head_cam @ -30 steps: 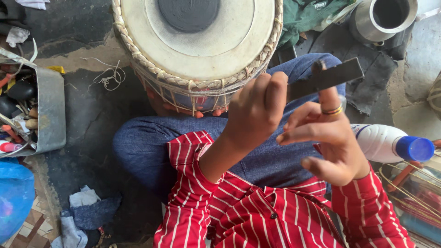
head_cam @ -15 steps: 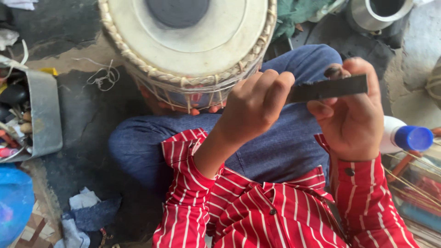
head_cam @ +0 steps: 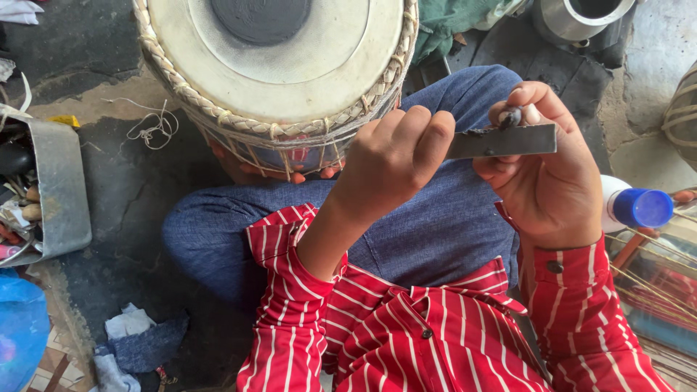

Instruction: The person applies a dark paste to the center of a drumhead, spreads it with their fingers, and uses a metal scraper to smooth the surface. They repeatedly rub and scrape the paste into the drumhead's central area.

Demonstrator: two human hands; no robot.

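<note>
metal blade [head_cam: 501,141] | flat, dark grey, thin strip | horizontal, held both ends above lap | black paste smear at right end

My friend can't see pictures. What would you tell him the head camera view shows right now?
Seen from above, a person in a red striped shirt holds a flat metal blade between both hands: the left hand grips one end, the right hand wipes dark paste along it with a fingertip. A round drum rests against their knees.

A hand drum [head_cam: 276,65] with a braided rim is resting on blue-trousered legs [head_cam: 406,232], as a metal tray [head_cam: 62,189] of oddments is sitting nearby. A blue-capped white bottle [head_cam: 632,207], a steel vessel [head_cam: 581,18] and cloth scraps [head_cam: 134,341] are lying around.
</note>
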